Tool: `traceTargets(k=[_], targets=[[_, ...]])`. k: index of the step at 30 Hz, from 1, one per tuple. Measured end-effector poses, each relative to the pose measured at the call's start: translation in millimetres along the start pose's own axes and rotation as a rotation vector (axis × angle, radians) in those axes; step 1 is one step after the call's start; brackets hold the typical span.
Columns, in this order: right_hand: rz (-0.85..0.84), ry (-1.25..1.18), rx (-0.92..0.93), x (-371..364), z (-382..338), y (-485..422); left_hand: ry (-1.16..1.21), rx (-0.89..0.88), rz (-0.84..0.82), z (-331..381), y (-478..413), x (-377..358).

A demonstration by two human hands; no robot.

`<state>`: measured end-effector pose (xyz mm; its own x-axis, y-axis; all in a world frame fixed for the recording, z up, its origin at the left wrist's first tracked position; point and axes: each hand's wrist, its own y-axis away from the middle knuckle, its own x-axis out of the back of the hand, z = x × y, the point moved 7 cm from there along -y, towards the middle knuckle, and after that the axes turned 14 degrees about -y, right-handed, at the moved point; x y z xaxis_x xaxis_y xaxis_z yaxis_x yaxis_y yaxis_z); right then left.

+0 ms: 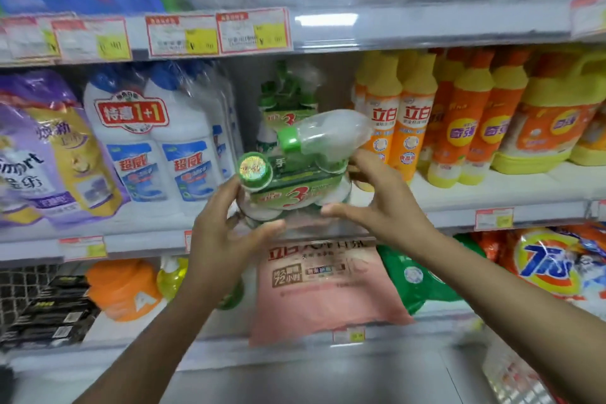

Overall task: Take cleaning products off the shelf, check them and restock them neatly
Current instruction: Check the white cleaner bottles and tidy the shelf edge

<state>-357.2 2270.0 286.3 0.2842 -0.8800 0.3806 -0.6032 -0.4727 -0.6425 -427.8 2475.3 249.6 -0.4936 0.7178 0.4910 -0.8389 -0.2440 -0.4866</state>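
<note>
I hold a shrink-wrapped green multipack of cleaner bottles [295, 180] in front of the middle shelf [492, 203]. It has a green cap with a shiny seal, a clear spray trigger on top and a red "3" on its band. My left hand [226, 233] grips its lower left side. My right hand [377, 197] grips its right side, thumb underneath. A second green pack of the same kind [288, 98] stands behind it in the shelf gap.
White twin-pack bottles with blue caps [154, 141] stand left of the gap, orange and yellow bottles [413, 121] right of it. Purple refill bags [39, 154] at far left. Below lie a pink bag [324, 285], a green bag [416, 275] and an orange detergent bag [554, 259].
</note>
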Motion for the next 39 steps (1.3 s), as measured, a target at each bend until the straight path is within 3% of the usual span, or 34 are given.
traceTargets(k=[6,16,19,23,25,28,31,34,39], targets=[[0.122,0.031,-0.001,0.5,36.7,-43.1,-0.172,-0.044,0.023,-10.3,-68.1,-5.5],[0.107,0.059,-0.169,-13.2,88.5,-68.3,-0.103,0.12,0.018,-48.1,-96.9,-36.8],[0.116,0.08,-0.186,-14.7,92.8,-74.9,-0.221,0.089,0.051,-46.1,-104.9,-39.2],[0.128,0.093,-0.229,-19.8,104.2,-74.9,-0.548,0.058,0.042,-41.4,-100.1,-37.2],[0.229,0.138,-0.208,-19.3,91.8,-67.8,-0.558,-0.015,0.117,-32.8,-83.9,-18.9],[0.382,0.12,0.045,-34.9,36.7,-59.5,-0.522,-0.081,0.382,-35.2,-55.5,36.8],[0.207,-0.103,0.019,-86.7,9.9,-83.4,-0.507,0.036,0.525,-67.6,-45.1,90.9],[0.071,-0.259,-0.142,-137.0,6.5,-123.4,-0.419,0.178,0.46,-111.4,-54.9,124.4],[0.109,-0.193,-0.194,-173.5,13.9,-155.4,-0.128,0.261,0.215,-134.0,-71.7,134.8]])
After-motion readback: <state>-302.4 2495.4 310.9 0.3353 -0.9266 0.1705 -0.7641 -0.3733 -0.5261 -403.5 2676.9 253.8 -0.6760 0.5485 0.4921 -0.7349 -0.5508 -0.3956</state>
